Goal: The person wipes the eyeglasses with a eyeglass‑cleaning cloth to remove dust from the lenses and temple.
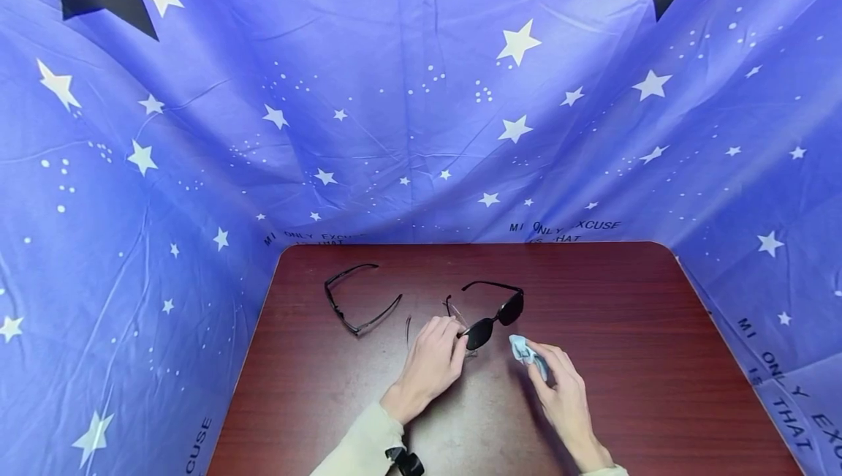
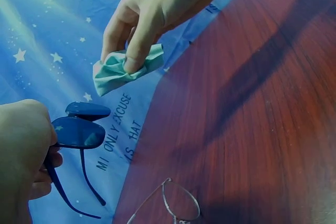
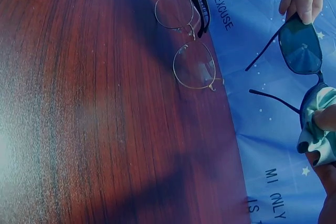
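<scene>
My left hand (image 1: pixel 426 365) grips a pair of black sunglasses (image 1: pixel 510 309) by one end of the front, beside a dark lens. Both temples are unfolded and point away from me, and the sunglasses are raised over the table. A crumpled light blue cloth (image 1: pixel 522 349) is pinched between the thumb and fingers of my right hand (image 1: pixel 564 397). In the head view the cloth is just right of the sunglasses; in the right wrist view it overlaps the farther lens. Thin wire-rimmed glasses (image 3: pixel 194 65) lie on the table, mostly hidden behind my left hand in the head view.
Black-framed glasses (image 1: pixel 339 313) with open temples lie on the left of the dark red wooden table (image 1: pixel 631 315). A blue star-printed curtain (image 1: pixel 408 96) hangs around the table's back and sides. A black band (image 1: pixel 408 463) shows at the left sleeve.
</scene>
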Demonstrator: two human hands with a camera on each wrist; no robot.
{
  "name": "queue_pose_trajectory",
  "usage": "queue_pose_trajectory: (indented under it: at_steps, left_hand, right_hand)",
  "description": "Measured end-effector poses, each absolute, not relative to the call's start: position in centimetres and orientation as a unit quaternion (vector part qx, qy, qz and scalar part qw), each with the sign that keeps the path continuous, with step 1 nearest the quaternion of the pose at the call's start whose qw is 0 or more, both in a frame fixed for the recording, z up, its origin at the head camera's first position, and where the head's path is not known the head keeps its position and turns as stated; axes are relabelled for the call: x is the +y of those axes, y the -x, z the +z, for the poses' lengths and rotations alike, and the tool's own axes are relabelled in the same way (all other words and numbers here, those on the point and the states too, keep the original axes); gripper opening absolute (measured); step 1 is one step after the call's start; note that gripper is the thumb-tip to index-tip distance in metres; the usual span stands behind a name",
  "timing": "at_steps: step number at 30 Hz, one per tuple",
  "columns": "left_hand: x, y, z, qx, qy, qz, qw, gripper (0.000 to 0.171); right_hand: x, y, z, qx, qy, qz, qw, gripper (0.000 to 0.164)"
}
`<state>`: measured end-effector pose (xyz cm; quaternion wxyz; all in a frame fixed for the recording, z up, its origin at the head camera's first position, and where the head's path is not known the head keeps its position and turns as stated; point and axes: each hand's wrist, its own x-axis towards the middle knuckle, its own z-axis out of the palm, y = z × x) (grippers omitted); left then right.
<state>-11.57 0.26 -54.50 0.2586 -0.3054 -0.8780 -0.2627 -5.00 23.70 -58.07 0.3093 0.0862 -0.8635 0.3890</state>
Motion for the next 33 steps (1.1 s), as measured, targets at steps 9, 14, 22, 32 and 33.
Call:
queue_pose_trajectory:
  at_steps: [9,14,22,32,33]
  left_hand:
    - [0.1,10.4,-54.5,-0.874,0.292,-0.288,0.261,0.006]
    - [0.1,9.9,-54.7,-0.873,0.281,-0.305,0.256,0.006]
    - [0.0,9.4,-55.1,-0.870,0.257,-0.334,0.257,0.008]
    - [0.1,8.9,-55.0,-0.860,0.256,-0.357,0.259,0.006]
    - [0.1,8.8,-54.9,-0.859,0.257,-0.361,0.258,0.005]
  right_hand:
    - [22.8,5.2,-57.9,-0.842,-0.095,0.431,0.311,0.046]
    - [22.1,5.4,-57.6,-0.831,-0.104,0.440,0.323,0.047]
    - [20.9,5.7,-57.2,-0.815,-0.132,0.445,0.346,0.050]
    - [19.6,6.3,-56.7,-0.804,-0.152,0.454,0.354,0.052]
    - [19.5,6.4,-56.7,-0.803,-0.154,0.454,0.354,0.052]
